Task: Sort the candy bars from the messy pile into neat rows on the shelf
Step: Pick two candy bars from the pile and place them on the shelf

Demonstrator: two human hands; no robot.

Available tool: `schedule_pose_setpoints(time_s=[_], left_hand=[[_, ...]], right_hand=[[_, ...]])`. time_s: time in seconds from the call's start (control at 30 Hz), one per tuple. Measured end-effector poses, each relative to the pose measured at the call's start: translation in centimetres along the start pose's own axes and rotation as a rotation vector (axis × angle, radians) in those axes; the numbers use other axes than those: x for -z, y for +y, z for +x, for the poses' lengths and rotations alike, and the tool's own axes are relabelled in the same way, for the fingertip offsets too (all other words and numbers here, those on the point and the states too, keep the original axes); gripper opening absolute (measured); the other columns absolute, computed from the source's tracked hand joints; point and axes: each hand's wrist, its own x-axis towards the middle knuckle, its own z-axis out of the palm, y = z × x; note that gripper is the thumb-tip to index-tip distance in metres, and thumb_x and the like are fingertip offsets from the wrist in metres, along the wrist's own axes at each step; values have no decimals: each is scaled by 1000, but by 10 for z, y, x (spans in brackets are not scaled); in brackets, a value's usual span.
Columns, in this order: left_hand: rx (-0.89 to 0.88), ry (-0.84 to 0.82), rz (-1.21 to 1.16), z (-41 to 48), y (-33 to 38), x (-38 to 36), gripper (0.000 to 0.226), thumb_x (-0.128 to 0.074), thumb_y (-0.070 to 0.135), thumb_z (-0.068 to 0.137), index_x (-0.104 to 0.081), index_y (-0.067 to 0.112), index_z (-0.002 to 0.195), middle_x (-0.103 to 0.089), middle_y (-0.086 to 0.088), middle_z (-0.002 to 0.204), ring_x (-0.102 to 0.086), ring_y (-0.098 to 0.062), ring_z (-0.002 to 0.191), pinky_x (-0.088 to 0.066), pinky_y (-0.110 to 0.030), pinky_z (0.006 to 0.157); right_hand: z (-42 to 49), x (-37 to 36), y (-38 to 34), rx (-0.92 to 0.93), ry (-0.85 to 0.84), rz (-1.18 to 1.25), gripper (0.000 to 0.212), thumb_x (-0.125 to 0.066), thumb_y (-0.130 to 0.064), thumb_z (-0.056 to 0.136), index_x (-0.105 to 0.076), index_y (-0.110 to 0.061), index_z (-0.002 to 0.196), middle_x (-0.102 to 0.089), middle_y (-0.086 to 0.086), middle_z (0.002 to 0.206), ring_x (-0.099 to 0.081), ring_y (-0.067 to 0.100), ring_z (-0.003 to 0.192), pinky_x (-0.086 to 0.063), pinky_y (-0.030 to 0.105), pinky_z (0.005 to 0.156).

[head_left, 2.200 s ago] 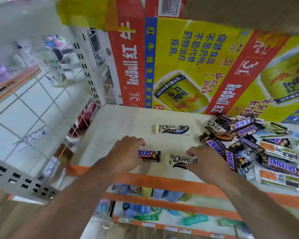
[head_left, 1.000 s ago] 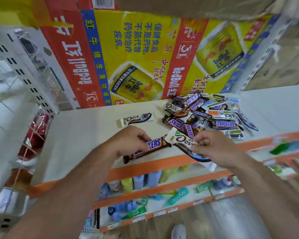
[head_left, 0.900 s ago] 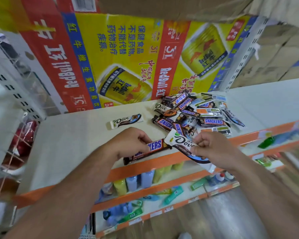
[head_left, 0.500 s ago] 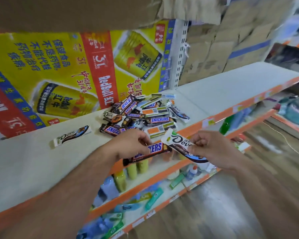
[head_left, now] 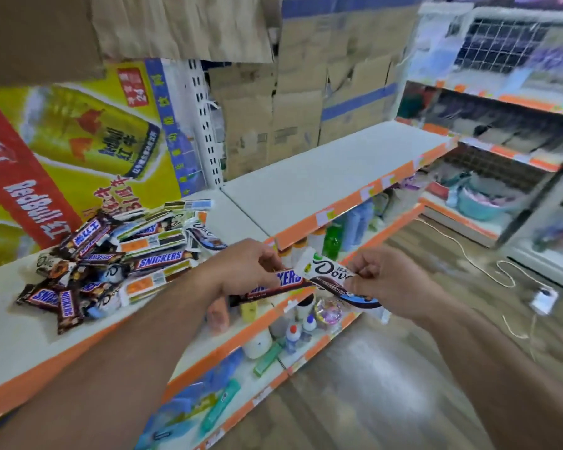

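Left hand (head_left: 244,271): I see fingers curled, pinching a Snickers bar (head_left: 275,284).
Right hand (head_left: 392,282): curled, pinching a Dove bar (head_left: 330,271).
Shelf (head_left: 306,180): candy pile (head_left: 121,258) at left.

White shelf (head_left: 17,339) with orange front edge, carrying a pile of candy bars (head_left: 121,258), Snickers and Dove, overlapping at mixed angles; adjoining shelf board (head_left: 322,170) abuts at right.
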Motion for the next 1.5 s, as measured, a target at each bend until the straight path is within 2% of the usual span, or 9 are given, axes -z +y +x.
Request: schedule_pose_setpoints(time_s=[0.07, 0.17, 0.33, 0.57, 0.73, 0.83, 1.17, 1.33, 1.5], left_hand=[[-22, -16, -10, 27, 17, -6, 20, -76, 21, 78, -75, 27, 97, -72, 9, 90, -67, -11, 86, -50, -27, 77], [-55, -59, -28, 74, 40, -13, 22, -76, 18, 78, -75, 25, 99, -74, 7, 91, -69, -15, 88, -52, -32, 83], [-119, -123, -87, 165, 81, -25, 20, -75, 12, 80, -75, 20, 97, -75, 2, 90, -69, -16, 85, -52, -30, 80], [-187, -178, -62, 307, 133, -33, 17, -75, 14, 77, -75, 22, 92, -74, 1, 85, -66, -17, 76, -52, -36, 78], [-236, -191, -32, 388, 172, -37, 15, -73, 15, 78, -75, 23, 91, -74, 1, 83, -63, -10, 69, -50, -30, 71], [-236, -200, -13, 431, 198, -46, 16, -72, 13, 78, -75, 22, 91, -71, 4, 77, -58, -4, 57, -46, -22, 58], [-110, -63, -42, 555, 286, -86, 20, -76, 17, 76, -75, 25, 94, -74, 6, 82, -66, -12, 75, -53, -32, 76], [-27, 30, -117, 598, 328, -95, 20, -76, 15, 78, -74, 23, 96, -73, 7, 85, -67, -8, 75, -48, -25, 68], [38, 110, -142, 641, 342, -90, 18, -75, 14, 78, -75, 24, 93, -74, 5, 86, -70, -15, 82, -54, -34, 80]], right_hand=[[6, 21, 14, -8, 41, -14, 14, -78, -9, 80, -66, -15, 79, -71, 2, 68, -56, 11, 58, -44, 29, 62], [20, 51, 37, -47, 93, -3, 22, -77, -7, 80, -62, -19, 72, -64, -8, 57, -51, 7, 52, -40, 25, 58], [62, 107, 75, -126, 144, -42, 17, -77, -10, 80, -64, -18, 74, -66, -6, 61, -52, 8, 54, -40, 28, 60], [137, 194, 112, -193, 238, -60, 13, -77, -13, 80, -65, -16, 75, -69, 9, 72, -53, 11, 58, -39, 26, 57], [186, 249, 141, -207, 285, -12, 18, -76, -9, 81, -63, -16, 71, -61, -11, 55, -48, 1, 47, -35, 14, 44], [210, 285, 162, -210, 273, -44, 20, -77, -11, 79, -62, -17, 69, -58, -14, 51, -46, -1, 46, -34, 14, 46], [300, 435, 234, -129, 119, -97, 12, -77, -16, 82, -66, -18, 76, -67, -5, 66, -50, -2, 48, -36, 11, 45], [345, 504, 261, -93, 50, -159, 12, -77, -24, 81, -67, -22, 76, -70, -4, 73, -56, 5, 58, -43, 24, 55], [399, 534, 283, -70, -21, -143, 13, -77, -25, 80, -65, -22, 76, -71, -3, 75, -59, 8, 61, -47, 30, 61]])
